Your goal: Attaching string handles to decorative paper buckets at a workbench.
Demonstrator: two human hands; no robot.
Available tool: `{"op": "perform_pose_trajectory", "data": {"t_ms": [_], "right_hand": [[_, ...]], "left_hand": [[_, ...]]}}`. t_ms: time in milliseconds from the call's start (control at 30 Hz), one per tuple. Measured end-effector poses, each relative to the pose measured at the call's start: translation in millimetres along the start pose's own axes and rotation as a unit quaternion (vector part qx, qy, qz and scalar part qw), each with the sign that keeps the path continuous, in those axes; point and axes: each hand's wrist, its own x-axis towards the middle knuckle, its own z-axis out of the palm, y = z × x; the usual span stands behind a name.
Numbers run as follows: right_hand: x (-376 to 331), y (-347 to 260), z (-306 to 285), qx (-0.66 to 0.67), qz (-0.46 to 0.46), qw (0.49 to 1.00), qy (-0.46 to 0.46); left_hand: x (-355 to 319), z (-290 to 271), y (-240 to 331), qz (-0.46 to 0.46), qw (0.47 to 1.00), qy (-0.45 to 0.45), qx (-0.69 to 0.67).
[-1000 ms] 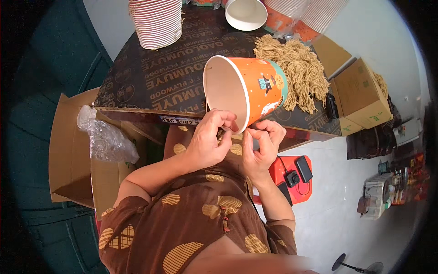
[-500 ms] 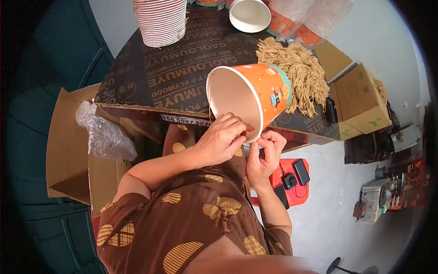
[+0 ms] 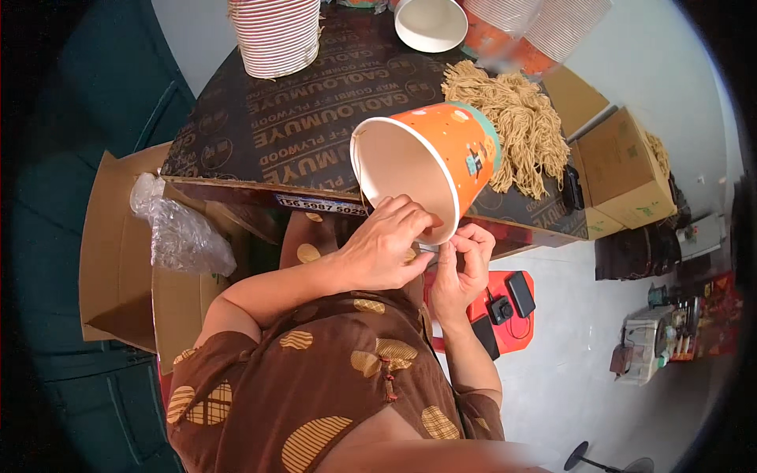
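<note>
An orange paper bucket [image 3: 453,154] with a white inside lies tilted on its side at the near edge of the dark plywood table [image 3: 268,134], its mouth facing me. My left hand [image 3: 386,248] grips the lower rim of the bucket. My right hand [image 3: 461,264] sits just below that rim, fingertips pinched together on something small that I cannot make out. A heap of tan string pieces [image 3: 516,118] lies on the table right behind the bucket.
A tall stack of paper buckets [image 3: 276,31] and a white bowl [image 3: 430,24] stand at the table's far side. Cardboard boxes [image 3: 623,169] sit at right, an open carton with a plastic bag [image 3: 177,232] at left. A red stool with small devices [image 3: 509,303] is below.
The bucket has tipped slightly and shifted right. My left hand has slid along the lower rim toward my right hand, and the two now work close together.
</note>
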Motion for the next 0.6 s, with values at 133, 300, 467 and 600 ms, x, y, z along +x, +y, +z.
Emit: {"op": "perform_pose_trajectory", "data": {"t_ms": [133, 300, 467, 600], "right_hand": [[7, -4, 4, 0.000, -0.017, 1.000, -0.006], [16, -9, 8, 0.006, -0.028, 1.000, -0.007], [27, -19, 12, 0.005, -0.052, 0.998, -0.022], [34, -23, 15, 0.004, -0.077, 0.996, -0.038]], "left_hand": [[-3, 1, -6, 0.003, 0.999, 0.053, -0.008], [1, -6, -5, -0.018, 0.995, 0.098, -0.028], [0, -13, -3, -0.040, 0.993, 0.103, -0.036], [-2, -16, 0, -0.073, 0.990, 0.112, -0.032]]}}
